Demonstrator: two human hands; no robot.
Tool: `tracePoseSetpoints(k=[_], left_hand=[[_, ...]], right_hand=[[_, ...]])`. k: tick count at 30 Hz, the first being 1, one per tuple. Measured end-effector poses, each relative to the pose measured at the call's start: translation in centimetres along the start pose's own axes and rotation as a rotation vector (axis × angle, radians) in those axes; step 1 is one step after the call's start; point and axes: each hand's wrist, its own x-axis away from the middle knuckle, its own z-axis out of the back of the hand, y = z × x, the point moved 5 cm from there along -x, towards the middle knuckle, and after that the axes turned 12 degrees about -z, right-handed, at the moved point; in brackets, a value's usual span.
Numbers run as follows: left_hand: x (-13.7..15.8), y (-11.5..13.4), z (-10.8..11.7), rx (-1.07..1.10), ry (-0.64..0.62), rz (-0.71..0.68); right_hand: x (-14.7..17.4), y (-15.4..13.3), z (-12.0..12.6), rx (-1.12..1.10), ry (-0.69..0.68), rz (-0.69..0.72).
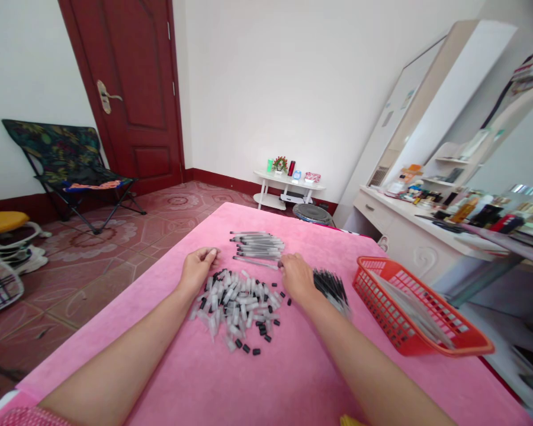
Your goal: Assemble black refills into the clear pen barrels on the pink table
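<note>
My left hand [198,266] hovers over the left edge of a loose heap of clear plastic pen caps [235,302]. Its thumb and fingers are pressed together; whatever may be between them is too small to make out. Small black plugs [256,351] are scattered in and around the heap. With its fingers closed, my right hand [296,275] is at the right end of a single clear pen [255,261]. Beyond it lies a row of similar clear pens [257,244] with dark left ends. A bundle of black-tipped thin sticks, perhaps refills [331,287], sits beside my right wrist.
A red plastic basket [404,337] holding clear, long items stands on the right of the pink-covered table [182,378]. Past the table are a low white stand [266,177] and a round dark-topped stool [311,213]. A cluttered dresser [395,207] is at right, a folding chair [71,160] at left.
</note>
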Motion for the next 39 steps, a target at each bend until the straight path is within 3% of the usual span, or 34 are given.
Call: tracePoseSetpoints(k=[4,11,15,17,20,24,27,31,36,39], left_hand=[[0.2,0.1,-0.2,-0.036,-0.004,-0.01],[0.2,0.3,0.1,-0.036,-0.014,0.009],[0.2,2.0,0.2,-0.056,0.012,-0.047],[0.6,3.6,-0.4,-0.044,0.037,-0.115],[2.2,6.0,-2.5,0.098,0.039,-0.133],[5.1,7.6,-6.2,0.304,-0.04,0.04],[6.7,8.4,-8.4,0.473,-0.23,0.134],[7.5,9.0,-9.2,0.57,-0.383,0.189],[8.2,9.3,-9.6,0.671,-0.538,0.253],[8.4,9.2,-9.6,0.696,-0.499,0.259]], right_hand=[[0.9,-0.1,0.1,-0.062,0.025,-0.025],[0.1,-1.7,-0.6,-0.082,-0.046,-0.079],[0.6,-1.1,0.5,-0.113,-0.015,-0.097],[1.3,-0.4,1.2,-0.243,0.002,-0.115],[2.6,0.3,1.8,-0.668,-0.034,-0.137],[4.3,-0.5,1.3,-1.21,-0.227,-0.15],[5.3,-1.8,0.9,-1.414,-0.401,-0.155],[6.2,-2.8,0.6,-1.526,-0.599,-0.147],[7.7,-3.6,-0.1,-1.684,-0.947,-0.107],[7.8,-3.8,-0.2,-1.688,-0.972,-0.1]])
